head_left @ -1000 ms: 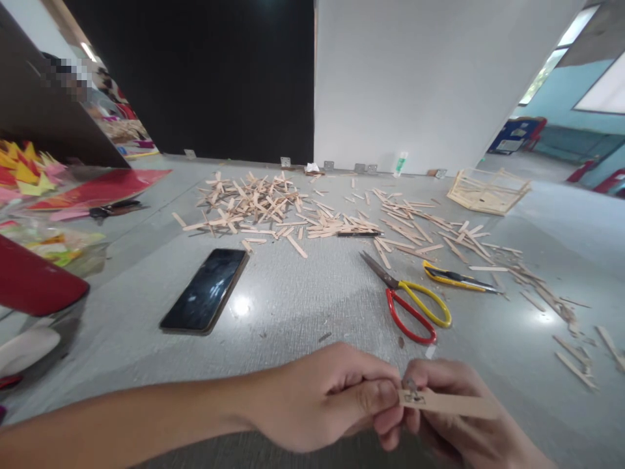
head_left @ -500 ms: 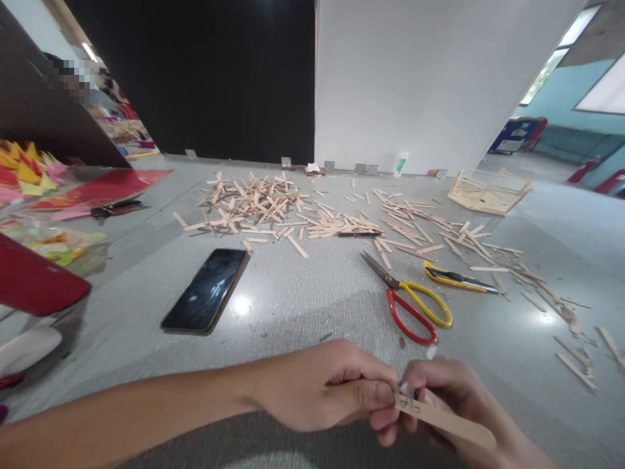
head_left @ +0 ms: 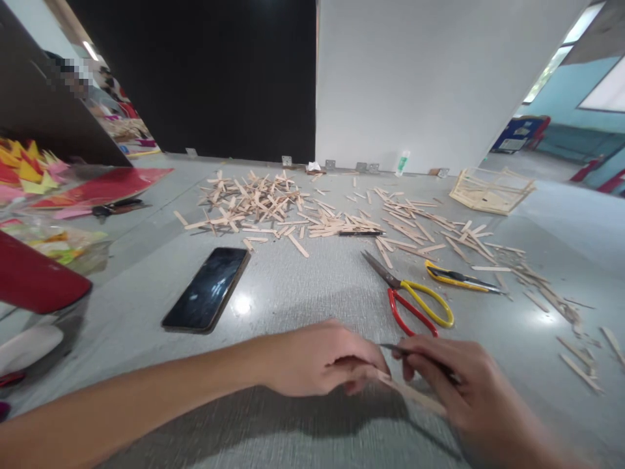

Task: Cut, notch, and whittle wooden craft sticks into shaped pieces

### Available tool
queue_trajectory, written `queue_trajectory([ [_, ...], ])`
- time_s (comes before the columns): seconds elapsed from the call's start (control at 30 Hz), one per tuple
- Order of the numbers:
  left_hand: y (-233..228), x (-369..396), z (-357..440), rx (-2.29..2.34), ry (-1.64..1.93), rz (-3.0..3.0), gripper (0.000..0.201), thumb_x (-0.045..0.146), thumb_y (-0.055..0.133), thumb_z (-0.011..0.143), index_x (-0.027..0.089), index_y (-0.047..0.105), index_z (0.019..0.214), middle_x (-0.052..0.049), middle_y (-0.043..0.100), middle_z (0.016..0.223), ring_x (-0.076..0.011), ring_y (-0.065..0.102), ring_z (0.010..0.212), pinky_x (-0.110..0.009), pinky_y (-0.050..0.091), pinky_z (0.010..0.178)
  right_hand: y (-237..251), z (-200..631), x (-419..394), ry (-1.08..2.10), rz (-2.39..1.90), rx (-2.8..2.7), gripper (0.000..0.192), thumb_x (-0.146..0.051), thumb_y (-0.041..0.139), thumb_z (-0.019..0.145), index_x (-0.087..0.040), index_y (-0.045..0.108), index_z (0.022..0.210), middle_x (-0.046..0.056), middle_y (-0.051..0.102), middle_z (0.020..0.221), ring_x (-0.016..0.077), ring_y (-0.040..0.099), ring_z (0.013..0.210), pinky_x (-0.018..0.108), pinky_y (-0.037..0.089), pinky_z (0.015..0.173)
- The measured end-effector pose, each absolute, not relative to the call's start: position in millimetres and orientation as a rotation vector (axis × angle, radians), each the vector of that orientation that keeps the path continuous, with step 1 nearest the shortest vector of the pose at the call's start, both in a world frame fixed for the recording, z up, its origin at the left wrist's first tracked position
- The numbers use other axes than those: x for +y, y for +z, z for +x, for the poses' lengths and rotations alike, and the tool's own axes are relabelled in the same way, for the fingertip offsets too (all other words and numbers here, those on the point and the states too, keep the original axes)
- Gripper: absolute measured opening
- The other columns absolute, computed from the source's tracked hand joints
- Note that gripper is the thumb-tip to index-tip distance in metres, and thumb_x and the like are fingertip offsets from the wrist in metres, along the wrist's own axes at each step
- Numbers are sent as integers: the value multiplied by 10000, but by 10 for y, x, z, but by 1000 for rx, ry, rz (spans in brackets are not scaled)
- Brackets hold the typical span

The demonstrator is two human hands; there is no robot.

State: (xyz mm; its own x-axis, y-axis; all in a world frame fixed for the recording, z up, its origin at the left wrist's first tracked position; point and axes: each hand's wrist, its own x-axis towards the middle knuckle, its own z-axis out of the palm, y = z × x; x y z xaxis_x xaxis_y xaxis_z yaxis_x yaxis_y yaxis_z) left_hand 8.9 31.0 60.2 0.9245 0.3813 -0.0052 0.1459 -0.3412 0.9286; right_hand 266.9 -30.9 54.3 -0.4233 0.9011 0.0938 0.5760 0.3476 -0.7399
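Head view: the left hand [head_left: 319, 358] is clenched around the near end of a flat wooden craft stick [head_left: 415, 394], thumb and fingers pinching it low over the grey surface [head_left: 303, 293]. The stick runs out to the right from that grip and passes beneath the right hand [head_left: 459, 384], so its far end is hidden. The right hand grips a thin dark tool [head_left: 415, 354], whose tip points left and sits just above the stick, close beside the left thumb; what kind of tool it is cannot be told.

The likeliest trouble, as I judge it, is the tool's tip slipping off the narrow stick toward the left fingers, because they pinch so near the point of contact. The thin stick could also split or twist out of the pinch if pressed hard.

Beyond the hands lie red-and-yellow scissors [head_left: 415, 306], a yellow utility knife [head_left: 459, 278], a dark phone [head_left: 208, 290] face up, and a wide scatter of loose craft sticks [head_left: 254, 202]. A stick-built frame [head_left: 491, 189] stands far right, and coloured paper [head_left: 29, 169] is piled at left.
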Motion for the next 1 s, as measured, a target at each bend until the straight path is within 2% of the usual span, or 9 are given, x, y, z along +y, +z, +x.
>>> queue_trajectory([
  [0.07, 544, 402, 61, 453, 281, 1960, 228, 262, 458, 1107, 197, 676, 1126, 8, 652, 758, -134, 573, 655, -231, 410, 672, 489, 2741, -254, 703, -1346, -2167, 238, -306, 511, 1086, -246, 741, 1069, 17, 751, 770, 178, 690, 668, 289, 539, 673],
  [0.23, 353, 564, 40, 482, 375, 2085, 178, 265, 654, 1021, 216, 793, 922, -59, 689, 944, -215, 581, 953, -318, 407, 904, 361, 2742, -168, 601, -1140, -2395, 234, -212, 500, 1077, -218, 726, 1018, 58, 744, 897, 189, 704, 771, 299, 546, 711],
  [0.4, 253, 580, 49, 407, 389, 2121, 189, 253, 655, 1024, 241, 828, 950, -47, 668, 865, -208, 546, 898, -312, 418, 881, 271, 2656, -134, 528, -1033, -2537, 332, -180, 424, 1099, -156, 748, 1029, 79, 694, 855, 202, 681, 731, 322, 538, 667],
  [0.57, 213, 580, 62, 369, 430, 2146, 190, 242, 665, 1019, 217, 806, 894, -58, 684, 900, -212, 558, 926, -318, 416, 883, 266, 2640, -123, 516, -1044, -2518, 278, -182, 483, 1084, -163, 756, 1033, 93, 701, 963, 186, 683, 761, 303, 544, 669],
  [0.8, 171, 580, 71, 331, 496, 2176, 187, 234, 689, 1012, 209, 799, 863, -50, 708, 899, -198, 560, 878, -328, 416, 895, 249, 2653, -127, 569, -1004, -2507, 298, -207, 487, 1098, -161, 777, 1053, 61, 662, 865, 163, 649, 710, 278, 500, 622],
  [1.0, 141, 567, 63, 336, 542, 2182, 156, 115, 726, 962, 211, 806, 869, -37, 711, 893, -193, 558, 897, -301, 436, 860, 213, 2667, -139, 476, -912, -2475, 335, -217, 445, 1124, -149, 771, 1092, 48, 637, 830, 142, 618, 663, 261, 455, 577],
])
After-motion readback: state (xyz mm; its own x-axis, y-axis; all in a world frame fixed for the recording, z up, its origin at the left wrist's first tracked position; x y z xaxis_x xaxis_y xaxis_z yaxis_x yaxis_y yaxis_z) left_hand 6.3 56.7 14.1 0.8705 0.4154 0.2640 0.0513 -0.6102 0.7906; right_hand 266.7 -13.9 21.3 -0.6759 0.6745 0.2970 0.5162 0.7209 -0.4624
